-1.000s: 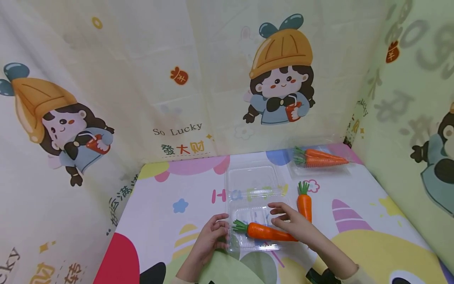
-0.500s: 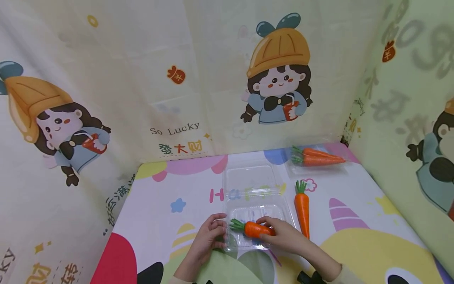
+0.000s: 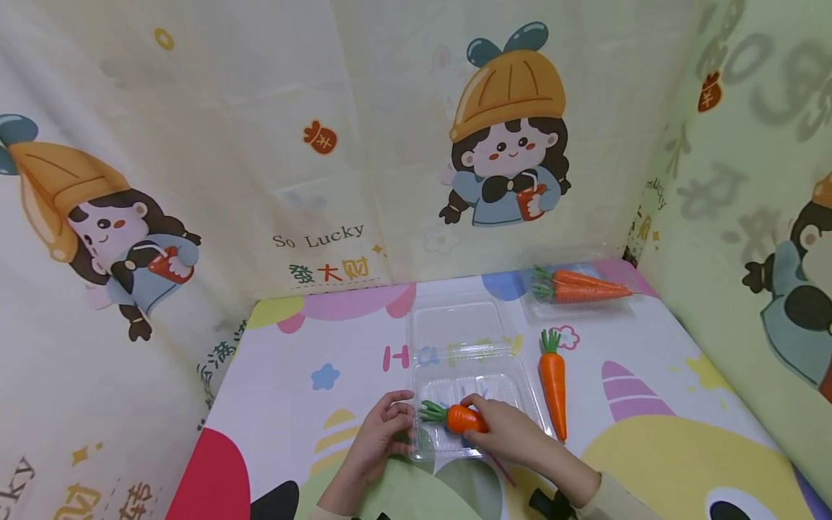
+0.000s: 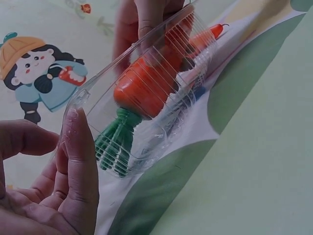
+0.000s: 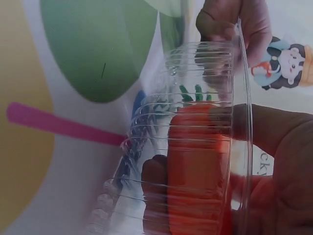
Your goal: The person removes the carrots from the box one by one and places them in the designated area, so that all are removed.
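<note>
A clear plastic clamshell container [image 3: 513, 383] lies open on the table, its lid [image 3: 458, 325] folded back away from me. My left hand [image 3: 388, 433] holds its left rim, thumb and a finger on either side of the edge in the left wrist view. Inside the base, my right hand [image 3: 510, 430] grips an orange toy carrot [image 3: 460, 419] around its body. The carrot's green leaves [image 4: 117, 142] point left toward my left hand, and its tapered end is mostly hidden by the right hand in the head view.
A second carrot [image 3: 552, 383] lies to the right of the container, leaves away from me. Further back on the right, another clear container [image 3: 533, 310] holds more carrots [image 3: 585, 287]. A patterned cloth [image 3: 364, 325] covers the table, and printed curtains [image 3: 390, 144] hang around it.
My right hand has come down onto the carrot in the container, closed around it and shifted left along its body. The left hand stays at the rim. The head view has shifted slightly.
</note>
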### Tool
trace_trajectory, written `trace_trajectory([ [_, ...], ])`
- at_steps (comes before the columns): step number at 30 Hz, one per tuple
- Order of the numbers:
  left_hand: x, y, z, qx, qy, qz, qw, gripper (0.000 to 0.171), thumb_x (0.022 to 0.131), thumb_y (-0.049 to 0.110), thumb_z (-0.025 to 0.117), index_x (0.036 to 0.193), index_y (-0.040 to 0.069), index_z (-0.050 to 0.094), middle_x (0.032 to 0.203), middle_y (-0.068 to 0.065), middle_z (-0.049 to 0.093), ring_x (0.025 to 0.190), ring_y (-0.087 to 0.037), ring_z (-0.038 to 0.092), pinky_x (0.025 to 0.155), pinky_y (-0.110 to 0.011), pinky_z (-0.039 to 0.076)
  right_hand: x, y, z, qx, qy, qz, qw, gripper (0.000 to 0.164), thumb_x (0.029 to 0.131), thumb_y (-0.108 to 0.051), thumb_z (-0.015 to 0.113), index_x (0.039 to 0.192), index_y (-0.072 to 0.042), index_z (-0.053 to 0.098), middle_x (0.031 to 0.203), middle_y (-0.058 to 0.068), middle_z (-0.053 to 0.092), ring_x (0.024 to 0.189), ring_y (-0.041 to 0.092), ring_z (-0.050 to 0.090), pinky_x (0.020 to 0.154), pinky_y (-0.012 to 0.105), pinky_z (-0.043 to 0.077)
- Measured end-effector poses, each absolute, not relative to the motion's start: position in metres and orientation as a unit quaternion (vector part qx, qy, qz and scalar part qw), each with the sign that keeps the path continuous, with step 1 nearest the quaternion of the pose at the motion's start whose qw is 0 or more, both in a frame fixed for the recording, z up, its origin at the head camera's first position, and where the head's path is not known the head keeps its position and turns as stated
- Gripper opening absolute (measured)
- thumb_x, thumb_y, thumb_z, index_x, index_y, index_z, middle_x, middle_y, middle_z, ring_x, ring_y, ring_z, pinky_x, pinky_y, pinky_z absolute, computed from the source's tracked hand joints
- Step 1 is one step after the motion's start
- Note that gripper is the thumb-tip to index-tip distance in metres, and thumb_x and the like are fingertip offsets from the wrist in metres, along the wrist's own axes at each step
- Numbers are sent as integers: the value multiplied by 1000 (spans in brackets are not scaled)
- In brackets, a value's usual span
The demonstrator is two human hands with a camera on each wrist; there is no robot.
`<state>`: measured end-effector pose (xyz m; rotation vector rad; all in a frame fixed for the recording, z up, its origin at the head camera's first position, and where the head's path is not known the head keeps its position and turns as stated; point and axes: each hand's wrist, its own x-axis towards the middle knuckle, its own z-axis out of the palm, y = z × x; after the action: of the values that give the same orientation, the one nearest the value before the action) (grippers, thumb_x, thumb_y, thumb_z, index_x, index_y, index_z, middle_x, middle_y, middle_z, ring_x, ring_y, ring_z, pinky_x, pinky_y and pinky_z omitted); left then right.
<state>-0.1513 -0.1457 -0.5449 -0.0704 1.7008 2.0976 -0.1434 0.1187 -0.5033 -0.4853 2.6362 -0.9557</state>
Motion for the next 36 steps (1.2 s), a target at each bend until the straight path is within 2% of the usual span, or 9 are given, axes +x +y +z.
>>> trace_trajectory([
  [10,-150,-146,-544,-13,607,763,221,54,94,3,62,143,-1,41,101,0,61,73,-11,60,57,-26,60,-145,120,-501,-172,906,-354,156,42,90,-30,76,127,-16,63,96,-5,66,78,13,55,69,28,47],
  [20,-152,-147,-545,-12,606,764,222,51,95,4,62,143,0,43,100,1,61,72,-12,60,57,-27,60,-148,127,-499,-182,873,-414,185,40,91,-25,74,128,-16,61,81,-5,63,67,12,56,59,25,46],
  [26,-153,-147,-546,-18,603,765,225,51,95,3,62,143,1,43,100,1,61,71,-12,60,57,-27,60,-149,129,-494,-181,856,-441,201,41,92,-23,74,129,-15,60,89,0,66,73,17,58,61,26,48],
  [32,-153,-148,-547,-22,603,764,226,50,95,2,61,142,0,44,101,-1,61,71,-13,59,57,-28,60,-151,130,-492,-174,855,-444,204,43,92,-24,77,132,-21,61,99,2,67,83,20,59,71,33,53],
  [36,-154,-148,-548,-24,604,764,227,51,94,2,62,142,1,44,101,-1,61,71,-13,59,57,-28,60,-152,131,-490,-176,851,-451,203,46,92,-25,77,134,-24,61,100,3,67,85,21,59,72,34,53],
])
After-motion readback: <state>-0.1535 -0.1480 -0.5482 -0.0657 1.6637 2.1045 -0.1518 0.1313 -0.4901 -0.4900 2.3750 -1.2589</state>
